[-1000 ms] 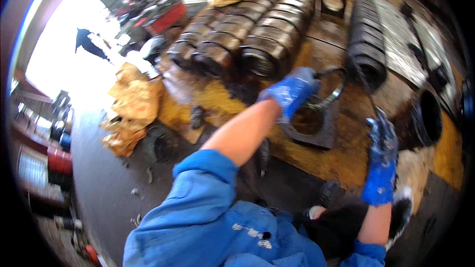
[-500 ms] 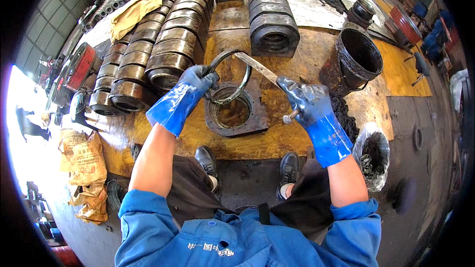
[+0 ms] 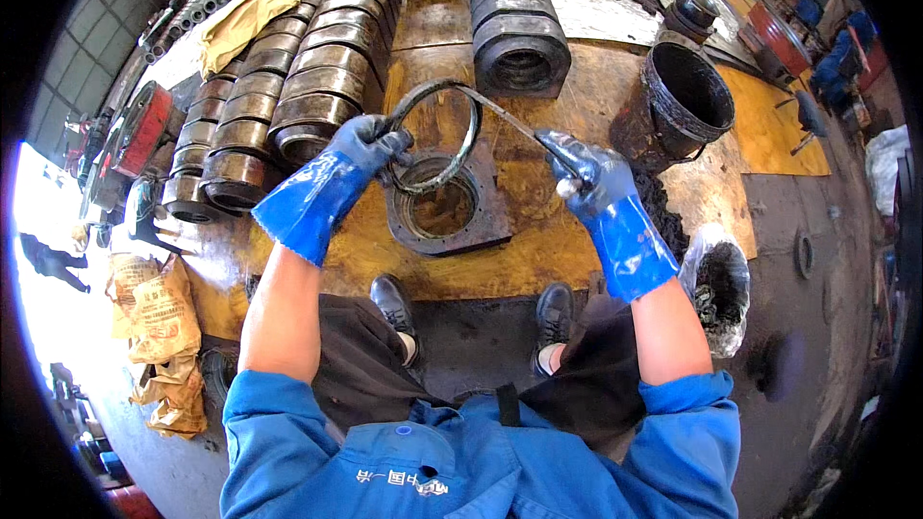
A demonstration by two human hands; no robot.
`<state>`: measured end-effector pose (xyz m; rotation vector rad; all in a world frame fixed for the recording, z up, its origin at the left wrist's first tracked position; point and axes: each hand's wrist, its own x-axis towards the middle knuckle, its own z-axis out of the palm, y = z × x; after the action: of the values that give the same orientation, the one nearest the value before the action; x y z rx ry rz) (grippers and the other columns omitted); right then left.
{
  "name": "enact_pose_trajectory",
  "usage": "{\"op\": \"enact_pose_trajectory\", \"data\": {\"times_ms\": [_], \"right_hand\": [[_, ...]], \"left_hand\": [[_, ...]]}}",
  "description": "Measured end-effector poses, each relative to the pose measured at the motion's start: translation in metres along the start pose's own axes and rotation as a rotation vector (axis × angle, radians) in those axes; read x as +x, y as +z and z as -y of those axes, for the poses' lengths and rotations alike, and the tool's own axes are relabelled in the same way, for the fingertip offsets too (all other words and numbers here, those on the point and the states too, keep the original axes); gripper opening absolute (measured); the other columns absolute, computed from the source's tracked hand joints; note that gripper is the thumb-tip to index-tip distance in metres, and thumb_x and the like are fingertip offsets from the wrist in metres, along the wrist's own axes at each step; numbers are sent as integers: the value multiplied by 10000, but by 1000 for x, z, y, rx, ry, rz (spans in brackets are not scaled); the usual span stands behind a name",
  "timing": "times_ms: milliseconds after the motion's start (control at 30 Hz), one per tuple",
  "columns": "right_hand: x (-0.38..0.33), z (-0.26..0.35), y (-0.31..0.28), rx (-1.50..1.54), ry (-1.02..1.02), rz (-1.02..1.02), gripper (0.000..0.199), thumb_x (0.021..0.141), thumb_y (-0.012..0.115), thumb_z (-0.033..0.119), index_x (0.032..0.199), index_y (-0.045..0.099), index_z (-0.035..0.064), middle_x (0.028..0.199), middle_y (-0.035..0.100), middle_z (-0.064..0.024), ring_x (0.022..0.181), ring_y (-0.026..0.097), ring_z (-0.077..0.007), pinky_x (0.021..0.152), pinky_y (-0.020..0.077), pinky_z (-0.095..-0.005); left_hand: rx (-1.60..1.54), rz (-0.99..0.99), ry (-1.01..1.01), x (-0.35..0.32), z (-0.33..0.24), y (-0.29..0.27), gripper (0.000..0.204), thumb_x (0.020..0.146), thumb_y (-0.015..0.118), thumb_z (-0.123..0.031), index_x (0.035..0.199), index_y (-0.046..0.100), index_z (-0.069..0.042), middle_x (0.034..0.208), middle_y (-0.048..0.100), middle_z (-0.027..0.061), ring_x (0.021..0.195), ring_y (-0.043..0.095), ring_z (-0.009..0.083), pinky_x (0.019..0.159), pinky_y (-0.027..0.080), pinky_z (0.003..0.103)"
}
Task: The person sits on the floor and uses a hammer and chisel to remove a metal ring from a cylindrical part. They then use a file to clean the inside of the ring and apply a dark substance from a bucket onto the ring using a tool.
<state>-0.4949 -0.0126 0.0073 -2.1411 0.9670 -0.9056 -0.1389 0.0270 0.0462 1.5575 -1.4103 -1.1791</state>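
"Now that the tool (image 3: 505, 115) shows its narrow edge, rather than the broad face seen half a second ago, what does that change?"

"The blade looks rolled over, with its tip at the upper right of the ring (image 3: 420, 90). A second ago it is well apart from the ring, so I judge the work is now at the ring's rim. Whether the tip truly touches, I cannot tell."

"Where is the ring, and what has hold of it?"

"It is held up, overlapping the round opening of the dark block (image 3: 491, 217) in this view. The left hand (image 3: 363, 154) grips its left side, fingers curled tight around the band."

"And the right hand (image 3: 596, 178)?"

"Its fingers are closed around the tool's near end, and a pale knob shows beside them."

"Does the rest hold its place?"

"Yes: the block lies on the stained board (image 3: 543, 252) as before, and the dark bucket (image 3: 632, 123) stands to its right."
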Motion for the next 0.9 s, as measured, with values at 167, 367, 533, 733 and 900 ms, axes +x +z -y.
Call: {"op": "enact_pose_trajectory", "data": {"times_ms": [167,367,533,733,900], "right_hand": [[6,-46,9,826,376,-47,387,920,592,126,1286,578,0,846,663,-46,716,648,-161,613,536,-255],[8,-17,-5,569,455,153,366,981,586,283,1217,590,3,968,720,-125,861,703,-172,638,554,-273],[7,-33,13,856,515,186,326,984,590,290,1155,597,13,971,712,-139,873,714,-211,608,556,-271],[4,-34,20,1029,569,183,320,945,645,228,1150,599,-13,965,698,-139,889,711,-246,581,575,-326],[3,-25,19,1214,693,222,274,942,639,186,1127,608,-14,961,689,-147,878,710,-265,591,588,-381]], "left_hand": [[-70,-39,53,-7,-13,-2,322,948,642,-314,1083,619,-23,840,711,72,664,646,124,538,489,245],[-124,-80,143,-10,-19,-1,303,943,653,-316,1056,626,-36,834,713,68,581,599,97,492,462,226],[-186,-133,135,-9,-17,-1,280,941,656,-297,1056,639,-41,831,713,54,605,597,81,505,456,211],[-179,-161,131,-17,-33,-2,334,928,677,-316,1077,633,-21,877,728,80,606,599,82,510,450,199],[-155,-129,158,-17,-26,-12,360,926,681,-321,1100,629,-10,886,727,82,701,663,110,526,465,198]]}}
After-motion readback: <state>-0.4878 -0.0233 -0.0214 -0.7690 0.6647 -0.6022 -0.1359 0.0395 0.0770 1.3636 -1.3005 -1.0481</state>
